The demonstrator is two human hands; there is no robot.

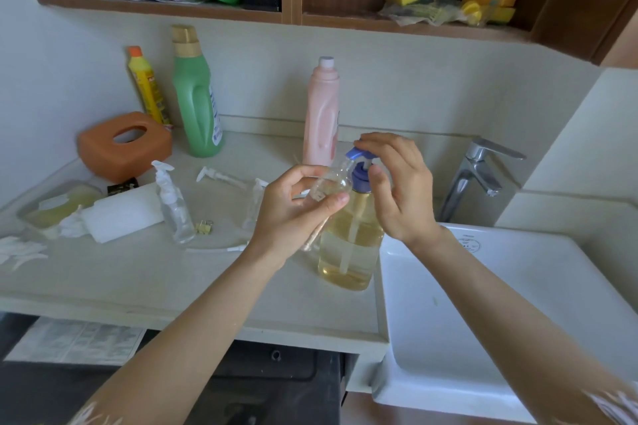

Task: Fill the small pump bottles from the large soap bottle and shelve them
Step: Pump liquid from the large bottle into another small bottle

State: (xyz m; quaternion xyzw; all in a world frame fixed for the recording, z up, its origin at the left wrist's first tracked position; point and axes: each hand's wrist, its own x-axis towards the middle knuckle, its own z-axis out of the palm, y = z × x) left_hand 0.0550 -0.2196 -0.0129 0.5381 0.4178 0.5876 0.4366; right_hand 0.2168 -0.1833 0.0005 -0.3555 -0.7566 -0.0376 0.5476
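Note:
A large clear soap bottle (348, 245) with amber liquid and a blue pump head (359, 157) stands on the counter beside the sink. My right hand (397, 186) rests its fingers on top of the blue pump. My left hand (293, 214) grips a small clear bottle (328, 185) without a pump, tilted with its neck up against the blue spout. Another small clear pump bottle (174, 203) stands to the left with its white pump on. A third small bottle (253, 203) shows partly behind my left hand. Two loose white pumps (221, 178) (221, 248) lie on the counter.
A green bottle (196, 97), a yellow bottle (146, 86) and a pink bottle (321, 114) stand along the back wall. An orange tissue box (124, 145), white sponge (127, 214) and binder clip (203, 227) lie left. Sink (518, 314) and tap (480, 172) at right. Wooden shelf (290, 15) above.

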